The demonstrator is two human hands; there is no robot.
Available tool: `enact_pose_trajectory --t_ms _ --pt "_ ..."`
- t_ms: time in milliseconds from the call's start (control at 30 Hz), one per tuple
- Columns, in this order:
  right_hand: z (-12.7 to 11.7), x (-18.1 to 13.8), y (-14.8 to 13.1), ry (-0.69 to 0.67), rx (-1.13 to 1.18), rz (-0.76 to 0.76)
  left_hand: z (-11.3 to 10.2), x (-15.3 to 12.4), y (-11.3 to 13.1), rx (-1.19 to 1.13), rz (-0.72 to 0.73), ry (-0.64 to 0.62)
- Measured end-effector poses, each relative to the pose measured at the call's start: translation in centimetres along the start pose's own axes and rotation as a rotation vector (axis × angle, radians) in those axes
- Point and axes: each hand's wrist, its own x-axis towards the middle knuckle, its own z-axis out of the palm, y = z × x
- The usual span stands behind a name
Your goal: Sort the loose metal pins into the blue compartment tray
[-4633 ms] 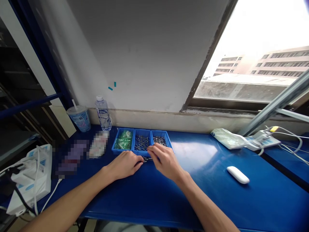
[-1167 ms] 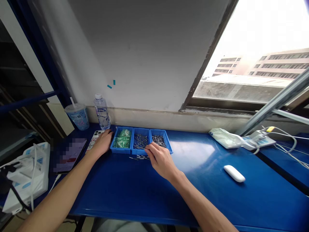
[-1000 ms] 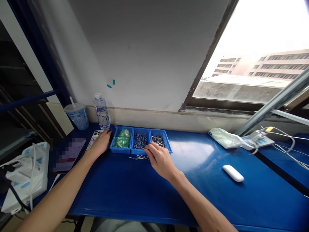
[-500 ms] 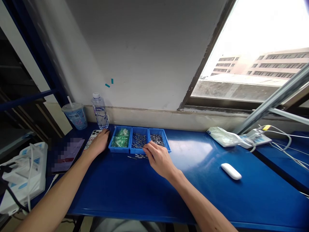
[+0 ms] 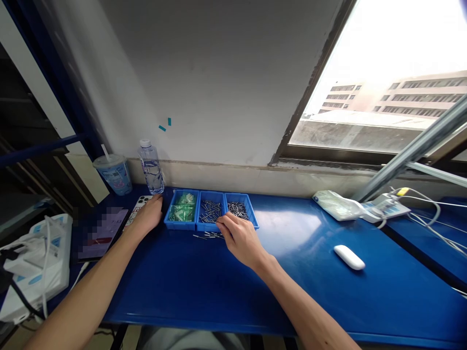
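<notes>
My left hand (image 5: 147, 216) lies flat, fingers stretched out, on a phone (image 5: 137, 210) left of the blue trays. Three small blue trays stand in a row: the left tray (image 5: 181, 223) holds green parts, the middle tray (image 5: 208, 225) and the right tray (image 5: 251, 215) hold small metal pins. Several loose pins (image 5: 205, 236) lie on the blue table (image 5: 219, 287) in front of the middle tray. My right hand (image 5: 239, 237) rests beside those pins at the trays' front edge, fingers curled; what they hold, if anything, is hidden.
A water bottle (image 5: 149, 167) and a lidded cup with a straw (image 5: 112, 173) stand at the back left. A second phone (image 5: 98, 233) and a white power strip with cables (image 5: 31, 265) lie left. A white oval device (image 5: 349, 256) and wired equipment (image 5: 365, 208) lie right.
Since 4.6 s ago my left hand has left the pins and moved left onto the phone. My right hand has stayed by the loose pins. Over the last second only the camera shifted slightly.
</notes>
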Motion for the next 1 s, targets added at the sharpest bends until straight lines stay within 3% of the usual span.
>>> enact_pose_trajectory --t_ms 1000 --pt "-0.12 0.07 -0.1 -0.011 -0.016 -0.014 -0.43 -0.09 0.12 -0.005 -0.04 0.017"
